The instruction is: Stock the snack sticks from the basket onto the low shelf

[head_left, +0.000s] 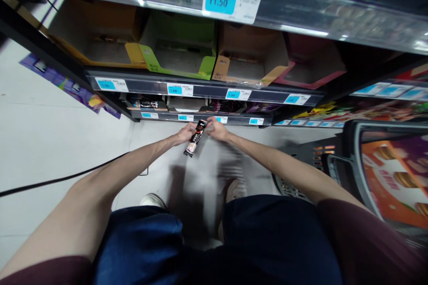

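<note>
A slim black snack packet (195, 139) with pale print and a picture near its lower end is held tilted above the floor, in front of the lowest shelf. My left hand (186, 133) pinches its left edge. At the upper right end, the fingers of my right hand (217, 129) close on the packet's edge. Just beyond both hands, the lowest shelf (163, 116) carries open cartons, some with dark packets (147, 102) in them.
Yellow (135, 54), green (209, 67), tan (222, 66) and pink (309, 81) open cartons line the shelf above. A price-tagged shelf edge (301, 26) overhangs them. At right stands a dark shopping basket (351, 160) beside an orange printed package (384, 173). A black cable (63, 180) crosses at left.
</note>
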